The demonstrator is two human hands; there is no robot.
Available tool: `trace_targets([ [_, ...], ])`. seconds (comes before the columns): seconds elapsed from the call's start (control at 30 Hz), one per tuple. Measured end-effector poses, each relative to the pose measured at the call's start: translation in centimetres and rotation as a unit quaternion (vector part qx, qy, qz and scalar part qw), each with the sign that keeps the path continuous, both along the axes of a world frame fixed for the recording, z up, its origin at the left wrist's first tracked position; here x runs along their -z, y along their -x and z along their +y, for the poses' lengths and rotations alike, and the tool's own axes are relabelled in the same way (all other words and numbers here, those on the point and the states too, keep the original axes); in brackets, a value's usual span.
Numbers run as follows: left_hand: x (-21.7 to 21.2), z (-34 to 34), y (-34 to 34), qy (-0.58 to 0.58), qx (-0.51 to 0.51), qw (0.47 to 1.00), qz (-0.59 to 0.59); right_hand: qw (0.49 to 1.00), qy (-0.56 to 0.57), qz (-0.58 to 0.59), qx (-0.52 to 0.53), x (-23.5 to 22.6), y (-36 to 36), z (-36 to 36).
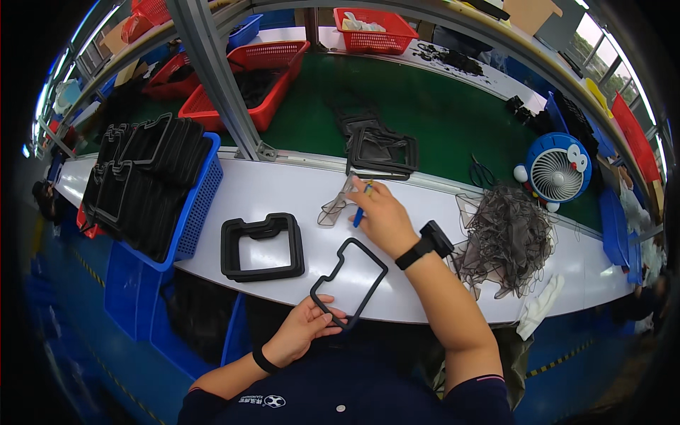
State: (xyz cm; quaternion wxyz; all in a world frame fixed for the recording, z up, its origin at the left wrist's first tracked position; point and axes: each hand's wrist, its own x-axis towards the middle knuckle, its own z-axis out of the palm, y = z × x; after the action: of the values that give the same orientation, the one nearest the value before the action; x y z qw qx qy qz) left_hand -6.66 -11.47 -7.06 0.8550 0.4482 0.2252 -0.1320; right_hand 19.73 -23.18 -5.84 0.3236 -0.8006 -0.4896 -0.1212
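My left hand grips a thin black frame by its lower left side. The frame has a notched outline and is tilted above the white table. My right hand is closed round a slim blue tool with a yellow part, whose exact kind I cannot make out. At its fingertips is a grey see-through mesh piece with a thin wire edge, apparently pinched. A stack of similar black frames stands left of my hands. Right of my right forearm lies a tangled heap of mesh pieces.
A blue basket piled with black frames stands at the left. Frames with mesh lie on the green surface beyond a metal rail. Scissors, a blue fan and a white glove are at the right. A metal post rises at left.
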Motion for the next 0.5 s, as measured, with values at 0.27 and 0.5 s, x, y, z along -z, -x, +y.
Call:
trace_targets([
  [0.27, -1.0, 1.5, 1.5, 0.014, 0.002, 0.999, -0.035, 0.958, -0.128, 0.246, 0.07, -3.1, -1.7, -2.0],
  [0.5, -6.1, 0.9, -3.3, -0.026, 0.144, 0.973, -0.177, 0.811, -0.31, 0.423, 0.26, -5.6, -7.6, -24.2],
])
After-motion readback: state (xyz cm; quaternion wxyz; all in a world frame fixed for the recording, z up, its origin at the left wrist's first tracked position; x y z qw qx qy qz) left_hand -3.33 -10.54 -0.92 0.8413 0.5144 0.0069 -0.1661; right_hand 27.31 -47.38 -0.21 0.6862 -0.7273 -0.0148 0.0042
